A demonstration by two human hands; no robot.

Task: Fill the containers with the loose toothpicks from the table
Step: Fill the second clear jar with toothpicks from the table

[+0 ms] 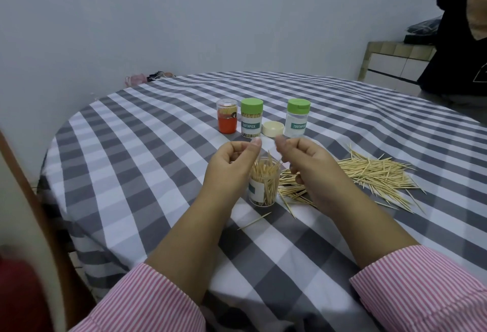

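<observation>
Toothpicks are light, stiff and sharp: pinch small bundles mid-length. Your left hand and right hand hover loosely curled over the open container, apparently holding nothing.

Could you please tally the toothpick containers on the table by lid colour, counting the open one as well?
Green lid: 2
Clear lid: 1
No lid, open: 1
Total: 4 containers

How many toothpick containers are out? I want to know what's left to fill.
4: orange-label jar, green-lidded full jar, green-lidded clear jar at the back; open jar between the hands.
</observation>
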